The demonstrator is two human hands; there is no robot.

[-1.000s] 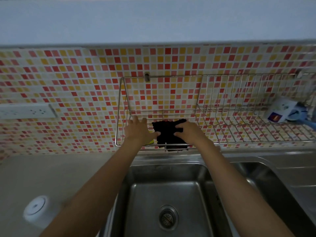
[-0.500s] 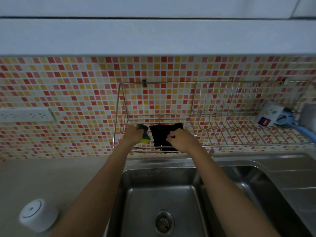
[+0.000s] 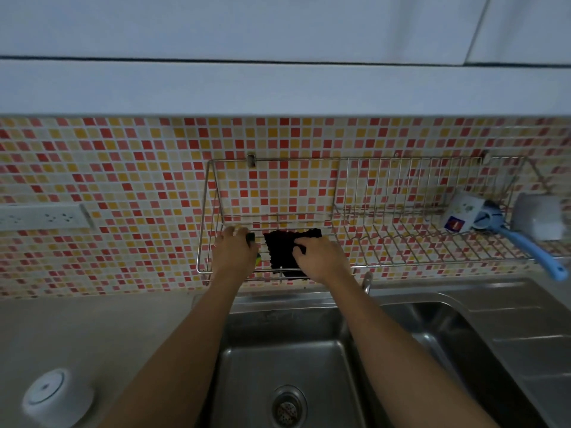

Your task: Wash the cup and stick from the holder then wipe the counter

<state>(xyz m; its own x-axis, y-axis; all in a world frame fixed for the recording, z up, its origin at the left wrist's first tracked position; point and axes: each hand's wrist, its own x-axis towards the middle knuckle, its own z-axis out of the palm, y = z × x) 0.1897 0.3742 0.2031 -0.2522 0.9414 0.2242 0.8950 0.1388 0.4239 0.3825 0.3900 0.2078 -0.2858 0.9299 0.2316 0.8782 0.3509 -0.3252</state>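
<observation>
A: Both arms up at 12 o'clock, reaching into the wire rack [image 3: 364,265] on the tiled wall. Left hand [image 3: 236,253] curled around a sponge [image 3: 254,245], green and yellow bits poking out past the fingers. Right hand [image 3: 318,257] pinching the edge of a dark cloth [image 3: 282,251] draped over the rack's front rail.

B: And the cup?

A: Way over at 2 o'clock, right end of the rack. White mug [image 3: 460,213] lying tipped on its side, mouth facing right. Blue-handled brush [image 3: 537,239] just beside it, bristle head up, handle sticking out past the rack edge. Can't tell if touching the mug.

B: Any stick?

A: Can't pick one out for sure. Too dim and blurry around there.

B: Rest of the scene?

A: Steel sink [image 3: 287,366] right below at 6 o'clock, drain in the middle, second basin off to the right. Grey surface [image 3: 102,329] at 8 o'clock with a white round thing [image 3: 57,398] on it. Socket strip [image 3: 43,216] on the tiles at 9 o'clock.
</observation>
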